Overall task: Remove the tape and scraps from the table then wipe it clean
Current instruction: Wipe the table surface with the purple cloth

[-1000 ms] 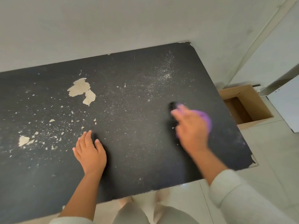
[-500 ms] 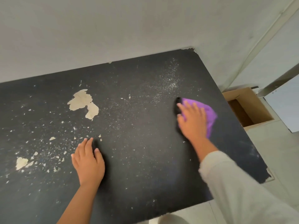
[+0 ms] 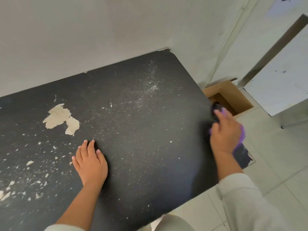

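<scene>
Counter surface, black and set against the wall, was seen strewn with pale dust and scraps, thickest toward its left side. A cardboard box was seen on the floor past the right edge; its contents could not be made out. The left hand was laid flat, fingers straight. A purple cloth was pressed at the right edge by the right hand, blurred. Debris would best be swept toward the box in overlapping strokes.

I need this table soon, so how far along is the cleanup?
Done: no tape roll shows. In hand: right hand sweeps the purple cloth at the table's right edge. Left: the big scrap, flakes, dust.
</scene>
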